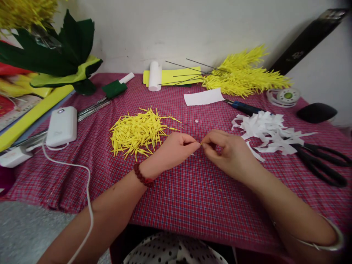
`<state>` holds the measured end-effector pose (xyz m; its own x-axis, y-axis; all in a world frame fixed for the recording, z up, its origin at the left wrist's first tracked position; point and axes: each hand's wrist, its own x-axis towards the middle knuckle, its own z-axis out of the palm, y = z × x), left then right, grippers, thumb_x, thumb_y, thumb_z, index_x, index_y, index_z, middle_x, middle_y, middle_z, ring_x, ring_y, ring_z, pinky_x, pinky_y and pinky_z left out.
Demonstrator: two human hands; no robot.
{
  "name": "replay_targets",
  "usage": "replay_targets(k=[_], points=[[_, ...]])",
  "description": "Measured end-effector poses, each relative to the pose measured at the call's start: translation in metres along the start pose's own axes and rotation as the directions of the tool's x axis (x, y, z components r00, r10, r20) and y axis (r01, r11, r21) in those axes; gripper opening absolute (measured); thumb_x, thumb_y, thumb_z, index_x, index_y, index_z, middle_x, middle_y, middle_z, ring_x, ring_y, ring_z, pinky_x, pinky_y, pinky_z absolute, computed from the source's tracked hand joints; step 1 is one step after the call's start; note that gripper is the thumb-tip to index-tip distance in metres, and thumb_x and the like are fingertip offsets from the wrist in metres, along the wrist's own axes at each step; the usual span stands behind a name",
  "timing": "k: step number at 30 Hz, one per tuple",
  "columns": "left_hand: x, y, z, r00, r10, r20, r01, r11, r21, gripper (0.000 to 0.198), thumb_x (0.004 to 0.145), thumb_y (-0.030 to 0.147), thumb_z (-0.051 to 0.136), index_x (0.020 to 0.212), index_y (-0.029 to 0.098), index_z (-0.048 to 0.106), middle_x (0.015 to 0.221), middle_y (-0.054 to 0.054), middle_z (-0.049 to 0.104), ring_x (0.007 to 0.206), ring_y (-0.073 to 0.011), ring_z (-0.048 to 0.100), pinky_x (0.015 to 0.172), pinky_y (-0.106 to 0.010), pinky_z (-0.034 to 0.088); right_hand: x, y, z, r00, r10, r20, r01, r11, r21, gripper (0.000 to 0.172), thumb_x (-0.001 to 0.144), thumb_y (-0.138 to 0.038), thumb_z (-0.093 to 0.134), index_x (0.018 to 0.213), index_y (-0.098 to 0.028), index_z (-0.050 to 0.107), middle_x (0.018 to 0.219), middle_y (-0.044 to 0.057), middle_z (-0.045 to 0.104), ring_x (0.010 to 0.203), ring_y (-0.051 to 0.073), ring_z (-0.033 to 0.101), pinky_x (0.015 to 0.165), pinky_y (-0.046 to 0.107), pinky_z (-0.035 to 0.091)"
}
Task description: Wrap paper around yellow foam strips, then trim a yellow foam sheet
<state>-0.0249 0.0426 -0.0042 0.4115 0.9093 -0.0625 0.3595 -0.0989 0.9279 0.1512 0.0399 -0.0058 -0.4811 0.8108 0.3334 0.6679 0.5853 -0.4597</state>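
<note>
My left hand [176, 148] and my right hand [227, 152] meet over the middle of the red checked cloth [178, 190]. Both are closed in a pinch on one tiny yellow paper strip [201, 143], held between their fingertips. A red bead bracelet [142, 176] circles my left wrist and a silver bangle [327, 238] sits on my right forearm. Just left of my left hand lies a heap of thin twisted yellow strips [139, 132].
White paper scraps [268, 132] and black scissors [321, 161] lie to the right. Finished yellow spiky stems [244, 75] with wires, a white roll [154, 75] and yellow sheets sit at the back. A white power bank [62, 125] with cable lies left, near green and yellow paper [55, 55].
</note>
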Motion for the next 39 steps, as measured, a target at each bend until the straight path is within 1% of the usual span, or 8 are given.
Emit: replay_targets(k=[5,9,12,15,18,24,35,39], points=[[0.001,-0.003,0.003,0.967,0.228,-0.115,-0.203,0.959,0.198,0.015,0.081,0.014,0.055,0.069,0.016,0.064,0.066,0.001,0.058,0.065,-0.0108,0.052,0.061,-0.024,0.040,0.000,-0.005,-0.001,0.998,0.066,-0.008,-0.066,0.996,0.053,0.014,0.076,-0.012,0.049,0.066,-0.021,0.051,0.064,0.000,0.056,0.060,0.014,0.051,0.057,0.028,0.036],[-0.004,-0.002,0.005,0.786,0.618,0.021,-0.446,0.545,0.710,0.021,0.088,0.015,0.050,0.071,0.015,0.063,0.077,-0.004,0.060,0.078,-0.0168,0.053,0.071,-0.031,0.041,0.001,-0.006,0.001,0.959,0.279,0.054,-0.281,0.907,0.312,0.013,0.069,-0.014,0.047,0.058,-0.021,0.047,0.054,-0.004,0.046,0.051,0.011,0.042,0.049,0.026,0.031],[-0.006,0.000,0.007,0.716,0.681,0.156,-0.495,0.338,0.800,0.022,0.090,0.016,0.045,0.075,0.014,0.061,0.080,-0.006,0.061,0.083,-0.0188,0.052,0.075,-0.034,0.040,0.002,-0.003,0.003,0.901,0.379,0.211,-0.432,0.731,0.529,0.013,0.068,-0.018,0.046,0.056,-0.021,0.045,0.049,-0.006,0.039,0.046,0.009,0.035,0.044,0.024,0.027],[-0.003,0.000,0.007,0.795,0.605,-0.048,-0.446,0.636,0.630,0.019,0.085,0.015,0.049,0.068,0.016,0.057,0.074,-0.003,0.059,0.076,-0.0155,0.052,0.069,-0.030,0.041,0.002,-0.002,0.002,0.902,0.339,0.269,-0.431,0.651,0.625,0.015,0.075,-0.023,0.048,0.059,-0.021,0.047,0.052,-0.004,0.046,0.049,0.010,0.042,0.047,0.025,0.035],[0.002,-0.001,0.005,0.928,0.263,-0.265,-0.236,0.963,0.130,0.016,0.078,0.014,0.053,0.062,0.017,0.053,0.064,0.002,0.053,0.063,-0.0103,0.048,0.060,-0.025,0.038,0.002,-0.004,0.001,0.947,0.296,0.125,-0.316,0.790,0.525,0.017,0.084,-0.027,0.047,0.069,-0.021,0.052,0.059,-0.002,0.052,0.054,0.012,0.047,0.052,0.026,0.037],[0.003,-0.003,0.005,0.996,-0.078,-0.030,0.056,0.889,-0.454,0.014,0.070,0.014,0.050,0.057,0.016,0.050,0.054,0.005,0.047,0.052,-0.0071,0.042,0.053,-0.022,0.034,0.000,-0.007,0.005,0.995,0.098,0.011,-0.099,0.979,0.180,0.012,0.085,-0.016,0.047,0.085,-0.020,0.058,0.074,0.002,0.063,0.066,0.015,0.056,0.060,0.028,0.041],[-0.001,0.001,0.008,0.993,-0.061,-0.100,0.046,0.988,-0.149,0.011,0.069,0.013,0.047,0.058,0.017,0.047,0.055,0.005,0.043,0.054,-0.0086,0.038,0.052,-0.024,0.030,-0.002,-0.009,0.003,0.998,-0.003,0.070,-0.002,0.997,0.077,0.013,0.081,-0.013,0.046,0.074,-0.020,0.054,0.070,0.001,0.060,0.065,0.014,0.055,0.059,0.027,0.038],[-0.005,0.002,0.009,0.959,0.272,-0.084,-0.226,0.907,0.356,0.014,0.075,0.012,0.049,0.062,0.017,0.047,0.064,0.001,0.050,0.065,-0.0131,0.046,0.060,-0.027,0.037,-0.001,-0.007,0.002,0.991,0.109,0.082,-0.123,0.974,0.193,0.015,0.074,-0.013,0.046,0.062,-0.021,0.047,0.057,-0.003,0.048,0.054,0.011,0.045,0.052,0.026,0.032]])
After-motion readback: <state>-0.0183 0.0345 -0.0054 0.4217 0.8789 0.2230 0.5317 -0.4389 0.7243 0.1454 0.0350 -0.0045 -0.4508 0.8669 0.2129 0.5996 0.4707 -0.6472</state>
